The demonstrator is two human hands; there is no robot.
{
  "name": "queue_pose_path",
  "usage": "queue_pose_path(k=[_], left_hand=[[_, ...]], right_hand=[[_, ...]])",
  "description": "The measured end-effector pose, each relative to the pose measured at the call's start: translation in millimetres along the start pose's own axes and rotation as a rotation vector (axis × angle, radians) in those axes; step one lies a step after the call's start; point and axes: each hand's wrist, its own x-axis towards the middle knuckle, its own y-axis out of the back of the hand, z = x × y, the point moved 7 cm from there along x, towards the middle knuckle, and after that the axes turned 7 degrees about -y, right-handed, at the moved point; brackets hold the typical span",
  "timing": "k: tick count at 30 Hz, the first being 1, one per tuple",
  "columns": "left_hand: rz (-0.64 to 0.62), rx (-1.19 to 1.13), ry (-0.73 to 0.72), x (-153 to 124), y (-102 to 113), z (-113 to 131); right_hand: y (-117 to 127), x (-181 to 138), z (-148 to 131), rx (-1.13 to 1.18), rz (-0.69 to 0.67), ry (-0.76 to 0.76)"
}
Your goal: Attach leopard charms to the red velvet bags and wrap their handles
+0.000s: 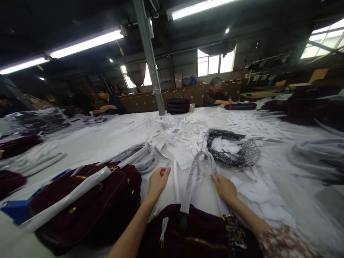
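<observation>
Head view: nearest us lies our maroon bag (pixel 199 234), its wrapped handles (pixel 194 179) stretching away over the white table (pixel 107 143). Our right hand (pixel 225 188) lies flat, fingertips on one handle; our left hand (pixel 158 181) hovers apart, loosely fisted. Beyond sits a speckled bag (pixel 242 154), a co-worker (pixel 217 95) far off

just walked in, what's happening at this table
A person leans over a dark red bag on a big white table. Their right hand touches the bag's wrapped handles. The left hand hovers half curled beside them. A second red bag lies to the left, with a speckled bag beyond. Two other people work at the far side.
</observation>
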Motion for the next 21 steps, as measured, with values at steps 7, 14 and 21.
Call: queue_pose_path(k=[7, 14, 21], left_hand=[[-0.018, 0.137, 0.215, 90.0, -90.0, 11.8], [-0.078, 0.236, 0.091, 105.1, -88.4, 9.2], [0.073, 0.152, 0.068, 89.9, -32.4, 20.1]], right_hand=[[24.3, 1.0, 19.4, 0.025, -0.082, 0.057], [84.3, -84.0, 73.5, 0.303, -0.061, -0.134], [76.7, -146.1, 77.7, 0.567, -0.451, -0.419]])
